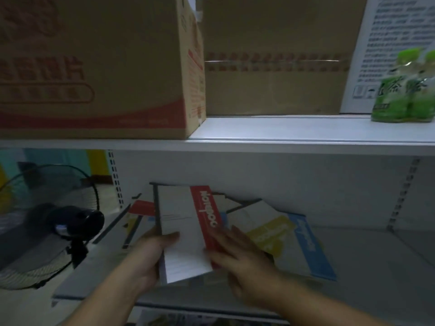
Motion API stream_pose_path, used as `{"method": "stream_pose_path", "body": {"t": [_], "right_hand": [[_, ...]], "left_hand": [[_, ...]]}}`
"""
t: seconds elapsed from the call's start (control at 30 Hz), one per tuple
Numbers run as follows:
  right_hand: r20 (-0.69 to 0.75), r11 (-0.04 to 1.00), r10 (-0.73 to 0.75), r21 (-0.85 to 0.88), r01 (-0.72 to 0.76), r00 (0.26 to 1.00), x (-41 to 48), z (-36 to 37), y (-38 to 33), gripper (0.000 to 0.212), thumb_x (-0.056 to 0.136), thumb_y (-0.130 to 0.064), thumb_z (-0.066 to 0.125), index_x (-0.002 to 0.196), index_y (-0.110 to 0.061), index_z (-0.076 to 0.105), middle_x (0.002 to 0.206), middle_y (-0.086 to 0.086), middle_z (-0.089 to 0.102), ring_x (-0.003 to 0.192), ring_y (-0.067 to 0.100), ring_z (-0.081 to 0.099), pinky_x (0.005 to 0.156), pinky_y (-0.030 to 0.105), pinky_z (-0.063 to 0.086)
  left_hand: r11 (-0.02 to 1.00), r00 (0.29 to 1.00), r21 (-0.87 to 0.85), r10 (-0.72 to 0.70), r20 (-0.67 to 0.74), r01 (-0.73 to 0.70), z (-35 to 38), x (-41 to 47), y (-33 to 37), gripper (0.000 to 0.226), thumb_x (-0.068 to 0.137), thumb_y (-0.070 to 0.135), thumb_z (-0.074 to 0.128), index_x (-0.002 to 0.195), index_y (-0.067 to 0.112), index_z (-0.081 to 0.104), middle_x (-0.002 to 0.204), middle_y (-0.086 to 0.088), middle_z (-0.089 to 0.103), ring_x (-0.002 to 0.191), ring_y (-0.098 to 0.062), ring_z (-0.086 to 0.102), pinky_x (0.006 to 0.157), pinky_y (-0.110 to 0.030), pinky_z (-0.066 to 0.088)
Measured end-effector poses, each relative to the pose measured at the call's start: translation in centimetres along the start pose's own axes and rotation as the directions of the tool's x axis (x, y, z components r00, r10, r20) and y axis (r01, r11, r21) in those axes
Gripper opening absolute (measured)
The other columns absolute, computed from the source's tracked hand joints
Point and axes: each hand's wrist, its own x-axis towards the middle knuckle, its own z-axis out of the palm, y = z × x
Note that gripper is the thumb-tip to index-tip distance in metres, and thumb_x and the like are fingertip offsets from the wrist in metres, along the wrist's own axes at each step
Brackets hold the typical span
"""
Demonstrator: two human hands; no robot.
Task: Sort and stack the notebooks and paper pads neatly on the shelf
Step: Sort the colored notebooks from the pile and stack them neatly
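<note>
My left hand [150, 255] grips a white notebook with a red band [186, 229] by its left edge, thumb on the cover, holding it above the lower shelf [367, 267]. My right hand [237, 257] rests with straight fingers on the red band at the notebook's right side. Under and beside it lie a yellow-banded notebook [268, 234] and a blue-banded notebook [308, 243], fanned out loosely. More notebooks, one with a red band [141, 208], lie further left, partly hidden.
A black fan [58, 224] stands left of the shelf. On the upper shelf [282, 132] sit a large cardboard box [94, 67], a second box [275, 67] behind, and green bottles [404, 88] at the right. The lower shelf's right half is bare.
</note>
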Motion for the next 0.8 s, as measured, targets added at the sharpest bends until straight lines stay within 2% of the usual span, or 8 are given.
{"method": "stream_pose_path", "body": {"t": [0.03,0.1,0.2,0.37,0.43,0.53,0.67,0.8], "right_hand": [[0.018,0.995,0.099,0.030,-0.099,0.995,0.4,0.2,0.8,0.062,0.077,-0.013,0.036,0.138,-0.024,0.042,0.153,0.001,0.021,0.142,0.018,0.018,0.117,0.037,0.016],[0.113,0.931,0.321,0.146,-0.335,0.940,1.8,0.2,2.5,0.056,0.091,-0.010,0.033,0.146,-0.023,0.029,0.149,-0.008,-0.004,0.142,0.009,0.001,0.118,0.029,0.002],[0.245,0.836,0.457,0.211,-0.507,0.855,4.4,1.4,4.6,0.057,0.097,-0.025,0.045,0.148,-0.019,0.021,0.155,-0.005,-0.005,0.146,0.015,0.004,0.119,0.027,0.008],[0.398,0.840,0.398,0.205,-0.503,0.826,9.4,3.8,5.3,0.067,0.094,-0.042,0.049,0.149,-0.020,0.019,0.158,0.002,0.005,0.146,0.019,0.003,0.120,0.038,0.005],[0.413,0.845,0.350,0.248,-0.473,0.841,10.5,4.8,5.6,0.060,0.092,-0.041,0.052,0.144,-0.017,0.032,0.150,0.004,0.031,0.141,0.024,0.024,0.116,0.040,0.019],[0.305,0.859,0.346,0.278,-0.431,0.887,10.9,5.7,6.1,0.038,0.091,-0.037,0.055,0.122,-0.015,0.056,0.119,0.005,0.059,0.109,0.022,0.056,0.093,0.034,0.046],[0.191,0.946,0.288,0.097,-0.310,0.938,11.0,6.4,6.5,0.032,0.094,-0.040,0.046,0.102,-0.014,0.064,0.101,0.007,0.064,0.095,0.022,0.056,0.080,0.033,0.050],[0.216,0.895,0.336,0.230,-0.382,0.917,11.2,5.4,7.9,0.043,0.095,-0.038,0.036,0.089,-0.011,0.069,0.087,0.008,0.067,0.083,0.022,0.063,0.072,0.031,0.048]], "left_hand": [[0.998,0.996,-0.005,0.066,-0.061,-0.066,-0.8,-0.1,0.4,0.026,0.087,0.000,0.057,0.109,0.013,0.060,0.106,-0.020,0.067,0.097,-0.039,0.062,0.082,-0.048,0.051],[0.989,0.976,-0.008,0.145,-0.162,-0.148,-2.6,-0.6,1.4,0.025,0.088,-0.002,0.055,0.104,0.016,0.060,0.106,-0.018,0.066,0.098,-0.037,0.061,0.085,-0.049,0.049],[0.986,0.950,-0.030,0.152,-0.273,-0.166,-5.0,-1.4,2.3,0.026,0.090,-0.001,0.053,0.108,0.016,0.057,0.102,-0.015,0.066,0.094,-0.037,0.061,0.075,-0.044,0.050],[0.996,0.928,-0.020,0.073,-0.366,-0.086,-7.2,-2.6,2.2,0.028,0.092,0.006,0.053,0.119,0.006,0.056,0.108,-0.024,0.066,0.097,-0.043,0.062,0.086,-0.053,0.050],[0.998,0.916,-0.012,0.046,-0.399,-0.055,-7.7,-3.1,2.1,0.027,0.091,0.008,0.053,0.118,0.007,0.056,0.106,-0.026,0.066,0.095,-0.044,0.062,0.081,-0.051,0.052],[0.999,0.900,-0.022,0.020,-0.436,-0.032,-8.4,-4.0,1.8,0.026,0.090,0.007,0.053,0.116,0.007,0.055,0.103,-0.028,0.065,0.092,-0.045,0.062,0.072,-0.048,0.053],[1.000,0.886,0.002,-0.020,-0.464,0.024,-9.0,-5.1,1.6,0.027,0.086,0.007,0.055,0.113,0.005,0.054,0.100,-0.032,0.064,0.089,-0.048,0.062,0.073,-0.055,0.053],[0.996,0.890,0.026,-0.063,-0.452,0.083,-9.1,-5.3,1.4,0.025,0.087,0.008,0.054,0.111,0.000,0.054,0.091,-0.031,0.065,0.081,-0.045,0.062,0.067,-0.048,0.053]]}}
